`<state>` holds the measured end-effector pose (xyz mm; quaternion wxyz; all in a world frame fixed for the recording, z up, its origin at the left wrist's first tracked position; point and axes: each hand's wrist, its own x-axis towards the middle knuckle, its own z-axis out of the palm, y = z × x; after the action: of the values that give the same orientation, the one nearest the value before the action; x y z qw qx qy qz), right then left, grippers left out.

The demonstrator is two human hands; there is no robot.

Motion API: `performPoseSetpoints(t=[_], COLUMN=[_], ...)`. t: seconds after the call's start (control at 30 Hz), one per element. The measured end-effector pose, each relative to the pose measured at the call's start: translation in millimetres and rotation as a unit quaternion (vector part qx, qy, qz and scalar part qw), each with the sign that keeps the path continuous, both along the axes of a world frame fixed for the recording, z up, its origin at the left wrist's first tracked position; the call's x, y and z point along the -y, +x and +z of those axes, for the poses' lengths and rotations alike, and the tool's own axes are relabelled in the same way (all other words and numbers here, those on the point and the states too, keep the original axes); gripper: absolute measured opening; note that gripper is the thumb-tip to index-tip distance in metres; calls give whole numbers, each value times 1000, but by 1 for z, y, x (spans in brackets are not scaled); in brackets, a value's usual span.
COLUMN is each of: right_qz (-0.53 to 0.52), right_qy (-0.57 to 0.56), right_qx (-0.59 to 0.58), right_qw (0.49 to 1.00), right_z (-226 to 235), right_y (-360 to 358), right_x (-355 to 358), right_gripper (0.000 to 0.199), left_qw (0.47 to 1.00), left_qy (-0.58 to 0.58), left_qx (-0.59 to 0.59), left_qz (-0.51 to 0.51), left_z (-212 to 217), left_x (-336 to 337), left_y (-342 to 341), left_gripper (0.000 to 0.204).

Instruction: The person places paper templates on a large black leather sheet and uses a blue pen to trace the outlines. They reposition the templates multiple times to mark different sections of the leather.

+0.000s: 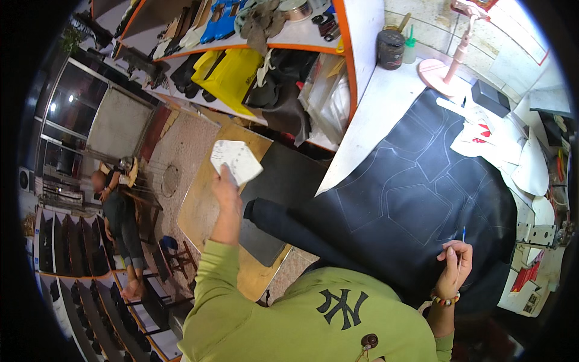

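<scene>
My left hand (224, 184) is raised out to the left, away from the table, gripping a white paper pattern piece (236, 160) over the floor. My right hand (453, 265) rests on a large black sheet of leather (410, 205) and pinches a thin blue pen (463, 236), tip pointing up. The sheet is spread over a white worktable (371, 114) and carries several pale traced outlines. Its near-left end hangs off the table edge.
White pattern pieces (518, 163) are piled along the table's right side. A pink stand (443, 69), a dark jar (390, 48) and a black box (490, 96) sit at the back. Orange-edged shelves (253, 42) hold materials. Another person (117, 223) sits far left.
</scene>
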<state>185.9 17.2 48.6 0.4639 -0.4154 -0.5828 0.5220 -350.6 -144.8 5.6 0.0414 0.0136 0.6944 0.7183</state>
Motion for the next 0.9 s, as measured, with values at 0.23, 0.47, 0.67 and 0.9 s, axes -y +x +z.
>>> performPoseSetpoints(t=[0.23,0.47,0.67,0.9], right_qz=[-19,-45,-60,-64], right_qy=[-18,-47,-62,-60], right_qx=[32,-2,27,24], right_qw=[999,998,996,996], right_z=[9,11,12,12], right_y=[1,1,0,-11], right_x=[-2,-6,-9,-10], right_gripper=[7,5,6,4], left_qw=[987,957,899,730], left_qy=[-87,-181,-386,-638], left_qx=[135,118,98,20], left_qz=[-16,-192,-182,-244], left_z=[-111,-144,-171,-222], left_x=[154,163,127,129], left_y=[-129,-192,-183,-174], left_gripper=[25,44,47,53])
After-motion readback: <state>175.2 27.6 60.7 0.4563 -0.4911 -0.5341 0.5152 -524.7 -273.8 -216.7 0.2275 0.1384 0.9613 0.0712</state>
